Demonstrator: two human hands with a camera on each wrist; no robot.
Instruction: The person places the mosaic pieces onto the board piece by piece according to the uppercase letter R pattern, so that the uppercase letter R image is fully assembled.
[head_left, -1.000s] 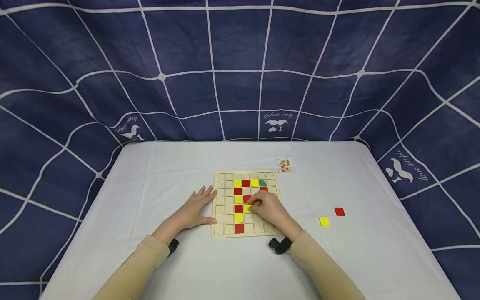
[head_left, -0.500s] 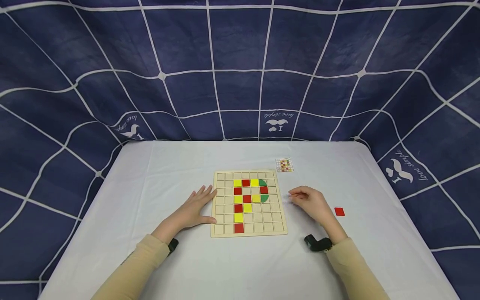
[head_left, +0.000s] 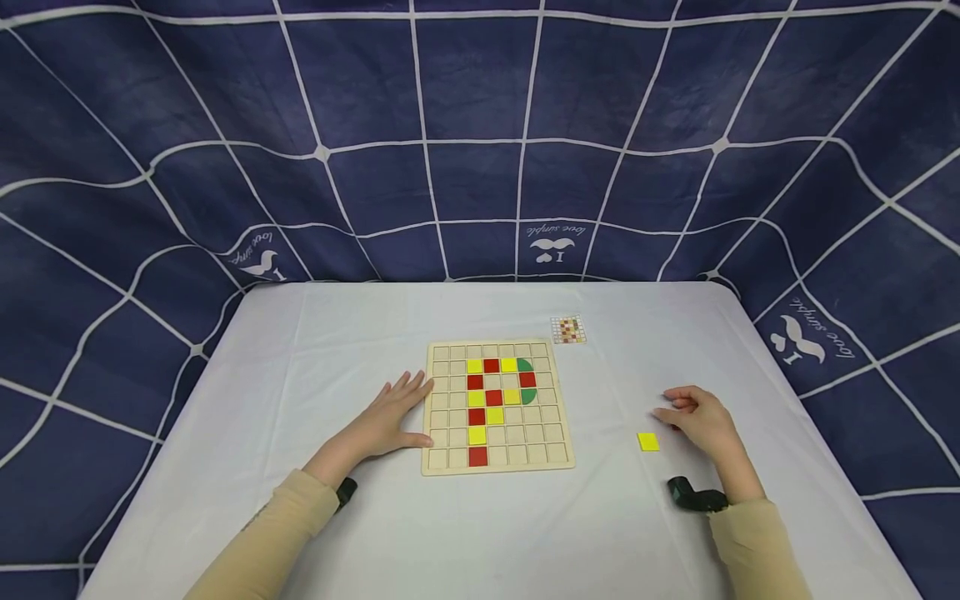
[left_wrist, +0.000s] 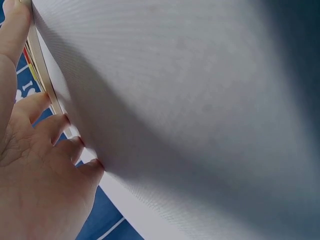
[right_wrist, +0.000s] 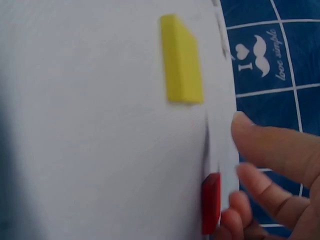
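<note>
With the left hand (head_left: pixel 386 421) flat and open against the grid board (head_left: pixel 495 406) at frame centre, the right hand (head_left: pixel 701 419), fingers loosely curled and holding nothing, should pinch the red tile (right_wrist: pixel 211 202) at its fingertips by its edges, leaving the yellow tile (head_left: pixel 648 442) on the desk (head_left: pixel 337 333).

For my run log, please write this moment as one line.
left hand: flat, at board edge | right hand: over red tile, not gripping | yellow tile: loose on table
</note>
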